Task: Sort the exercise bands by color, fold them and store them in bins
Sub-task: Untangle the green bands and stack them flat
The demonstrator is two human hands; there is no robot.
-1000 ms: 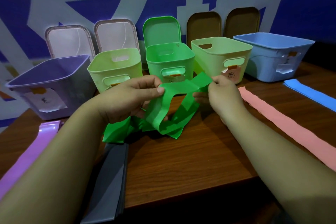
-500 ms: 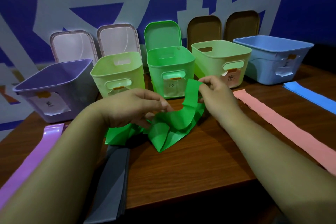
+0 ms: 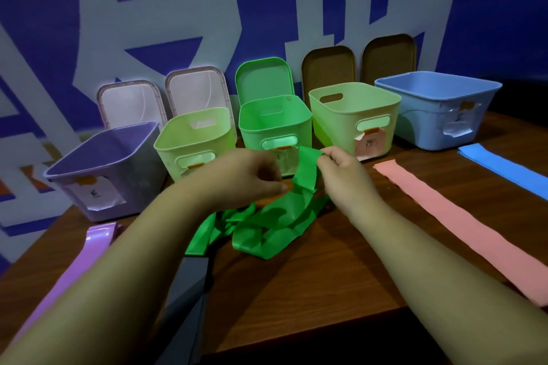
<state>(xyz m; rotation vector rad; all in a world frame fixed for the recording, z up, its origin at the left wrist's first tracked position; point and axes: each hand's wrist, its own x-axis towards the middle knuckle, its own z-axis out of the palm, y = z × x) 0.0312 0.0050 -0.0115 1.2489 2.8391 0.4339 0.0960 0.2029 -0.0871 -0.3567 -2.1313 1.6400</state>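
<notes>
A green band (image 3: 267, 222) lies bunched in loose folds on the wooden table (image 3: 320, 284), in front of the green bin (image 3: 274, 124). My right hand (image 3: 341, 175) pinches the band's upper end and holds it upright near the bin's front. My left hand (image 3: 243, 178) grips the band lower down, with fingers curled over it. Part of the band is hidden under my left forearm.
Open bins stand in a row: purple (image 3: 103, 166), pale green (image 3: 195, 139), another pale green (image 3: 353, 115), blue (image 3: 439, 107). Lids lean on the wall behind. A purple band (image 3: 74, 270), a grey band (image 3: 186, 293), a pink band (image 3: 453, 216) and a blue band (image 3: 504, 166) lie flat.
Both hands came closer together. The stretched green loop went slack and dropped into a pile on the table, while my right hand turned the band's end upright.
</notes>
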